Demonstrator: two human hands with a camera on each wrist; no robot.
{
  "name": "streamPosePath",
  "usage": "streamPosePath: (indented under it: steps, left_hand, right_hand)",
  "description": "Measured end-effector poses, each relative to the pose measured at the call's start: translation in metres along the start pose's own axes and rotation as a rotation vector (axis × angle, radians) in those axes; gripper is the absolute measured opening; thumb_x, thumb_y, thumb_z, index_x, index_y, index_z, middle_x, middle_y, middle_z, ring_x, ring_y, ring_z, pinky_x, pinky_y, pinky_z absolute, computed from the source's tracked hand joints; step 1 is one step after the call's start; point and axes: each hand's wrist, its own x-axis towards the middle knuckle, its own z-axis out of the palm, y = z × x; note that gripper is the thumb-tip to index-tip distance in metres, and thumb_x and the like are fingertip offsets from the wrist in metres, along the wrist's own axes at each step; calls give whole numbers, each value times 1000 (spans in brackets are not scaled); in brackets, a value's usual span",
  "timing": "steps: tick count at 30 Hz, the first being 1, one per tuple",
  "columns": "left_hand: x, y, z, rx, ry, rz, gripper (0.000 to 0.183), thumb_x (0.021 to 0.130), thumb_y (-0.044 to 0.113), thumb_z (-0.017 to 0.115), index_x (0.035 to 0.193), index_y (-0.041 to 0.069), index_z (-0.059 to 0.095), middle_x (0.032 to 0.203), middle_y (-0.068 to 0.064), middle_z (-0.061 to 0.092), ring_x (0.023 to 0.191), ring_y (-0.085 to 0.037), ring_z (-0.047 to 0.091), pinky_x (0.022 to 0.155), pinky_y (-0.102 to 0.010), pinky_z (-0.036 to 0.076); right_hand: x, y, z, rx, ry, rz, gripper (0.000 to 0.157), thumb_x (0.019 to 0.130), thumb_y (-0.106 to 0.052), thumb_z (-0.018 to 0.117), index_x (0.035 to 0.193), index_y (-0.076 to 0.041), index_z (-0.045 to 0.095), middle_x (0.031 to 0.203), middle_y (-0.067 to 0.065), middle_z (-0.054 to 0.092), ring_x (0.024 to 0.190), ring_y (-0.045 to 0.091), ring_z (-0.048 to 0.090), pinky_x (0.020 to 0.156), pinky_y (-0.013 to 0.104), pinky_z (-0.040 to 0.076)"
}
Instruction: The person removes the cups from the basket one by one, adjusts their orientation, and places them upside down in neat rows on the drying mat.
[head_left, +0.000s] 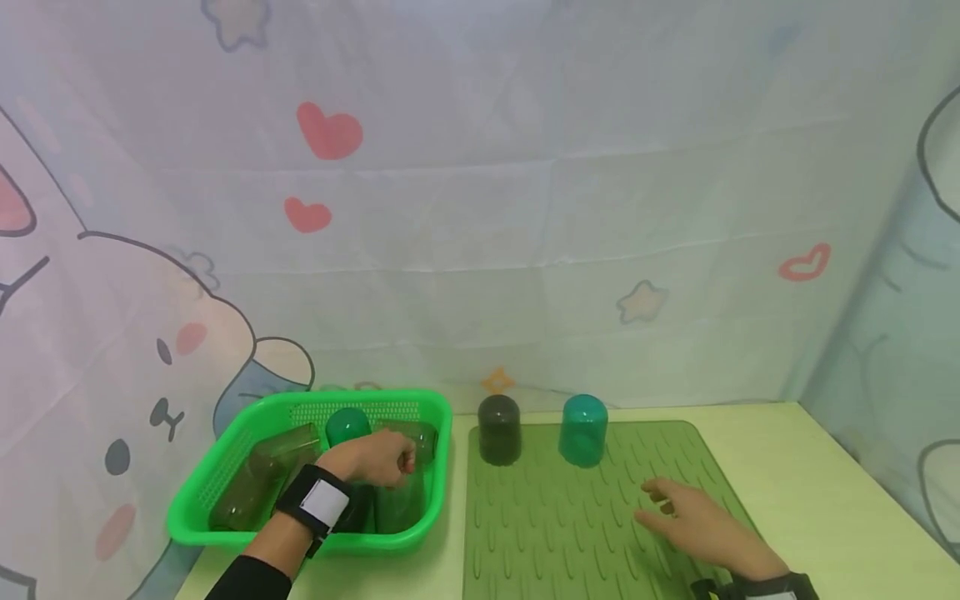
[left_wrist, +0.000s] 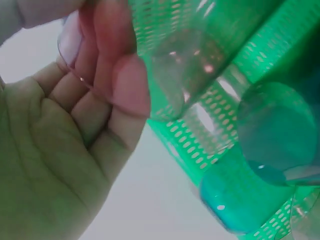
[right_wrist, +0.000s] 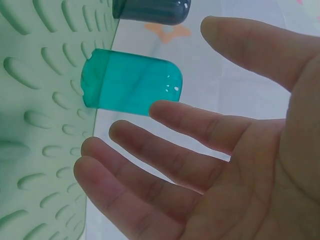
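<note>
My left hand [head_left: 378, 457] is over the green basket [head_left: 444, 467], its fingers curled at the rim of a clear cup [head_left: 401, 504]. In the left wrist view, the thin edge of that see-through cup crosses the bent fingers [left_wrist: 131, 82], with the thumb above. Other cups lie in the basket, among them a green one [head_left: 347, 423] and brownish ones [head_left: 243, 496]. My right hand [head_left: 697, 525] hovers over the green ridged mat [head_left: 540, 533], fingers spread and holding nothing. A teal cup [head_left: 583, 431] stands upside down beyond it, beside a dark grey cup [head_left: 499, 430], also upside down.
The pale yellow table [head_left: 810, 467] extends right of the mat. A printed cloth [head_left: 480, 208] hangs behind the table's back edge, and more cloth rises along both sides. The basket's raised walls surround the cups on the left.
</note>
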Motion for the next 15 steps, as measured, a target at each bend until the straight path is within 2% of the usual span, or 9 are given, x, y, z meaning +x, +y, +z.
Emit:
streamPosePath:
  steps: [6,15]
  left_hand:
    - [-16,2,-4,1,180,39,14,78,-2,61,89,7,58,79,2,55,69,-15,49,60,-33,43]
    - [-33,18,-6,5,373,-26,13,84,0,60,93,9,55,75,4,52,64,-12,47,56,-29,41]
  right_hand:
    - [-1,-2,-1,-2,-1,11,64,89,-40,64,126,10,51,121,26,55,101,37,58,77,48,52]
    - [-3,-8,-6,9,1,-8,64,89,-40,64,127,9,51,122,26,55,104,40,57,78,49,51]
